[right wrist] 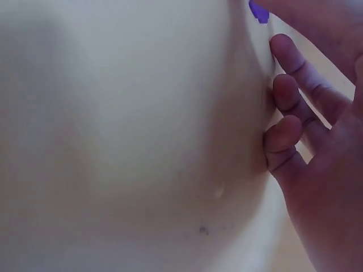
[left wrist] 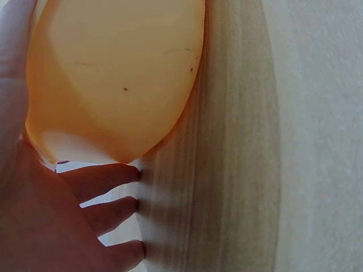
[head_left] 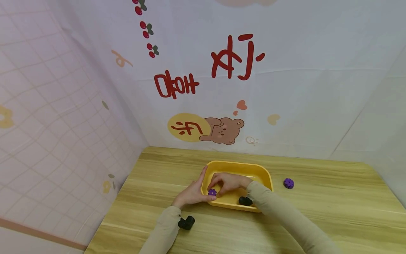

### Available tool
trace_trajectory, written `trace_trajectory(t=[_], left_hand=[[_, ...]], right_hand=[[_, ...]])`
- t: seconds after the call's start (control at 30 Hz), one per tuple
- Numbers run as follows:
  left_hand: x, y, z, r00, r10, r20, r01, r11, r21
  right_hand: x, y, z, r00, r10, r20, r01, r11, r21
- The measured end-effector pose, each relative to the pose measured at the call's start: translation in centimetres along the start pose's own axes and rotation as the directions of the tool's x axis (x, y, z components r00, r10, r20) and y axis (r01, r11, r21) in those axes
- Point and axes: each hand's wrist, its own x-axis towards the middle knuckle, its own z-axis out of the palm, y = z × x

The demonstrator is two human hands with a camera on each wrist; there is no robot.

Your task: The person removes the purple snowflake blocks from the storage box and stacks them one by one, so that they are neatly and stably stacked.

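A yellow plastic tray [head_left: 228,206] with rounded corners stands on the wooden table. My left hand [head_left: 191,193] grips its left end, thumb across the near rim and index finger up along the outer side; the tray's wall [left wrist: 119,85] fills much of the left wrist view. Inside the tray, my right hand [head_left: 226,182] reaches into the left part. Its thumb and index finger pinch a purple flower-shaped disc [head_left: 212,192], of which only a sliver [right wrist: 259,11] shows in the right wrist view. The other right fingers [right wrist: 286,90] curl close to the tray's surface.
A second purple notched disc [head_left: 288,183], apparently a stack, lies on the table [head_left: 330,197] to the right of the tray. A printed white cloth [head_left: 301,88] hangs behind the table, and another covers the left side. Black wrist cameras [head_left: 186,223] sit on both sleeves.
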Motion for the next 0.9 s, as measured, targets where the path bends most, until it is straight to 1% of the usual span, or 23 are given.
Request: trace_trajectory(t=[0.1, 0.37, 0.6, 0.77, 0.9], left_hand=[[-0.07, -0.03, -0.02, 1.0, 0.005, -0.002, -0.005, 1.0, 0.002], [-0.2, -0.2, -0.06, 1.0, 0.009, -0.007, -0.009, 1.0, 0.014], [-0.17, -0.2, -0.06, 1.0, 0.014, -0.006, -0.014, 1.0, 0.018], [-0.04, -0.12, -0.02, 1.0, 0.024, -0.001, -0.024, 1.0, 0.018], [0.12, -0.15, 0.02, 1.0, 0.029, -0.009, -0.029, 0.999, 0.02]], right_hand=[[0.09, -0.01, 0.04, 1.0, 0.007, -0.009, -0.008, 1.0, -0.014], [0.24, 0.12, 0.24, 0.999, -0.015, -0.041, 0.014, 1.0, -0.028], [0.26, 0.21, 0.45, 0.997, 0.022, -0.077, -0.025, 0.999, -0.036], [0.04, 0.31, 0.42, 0.993, 0.048, -0.106, -0.047, 0.999, 0.013], [-0.18, 0.33, 0.1, 0.992, 0.033, -0.121, -0.028, 0.999, 0.044]])
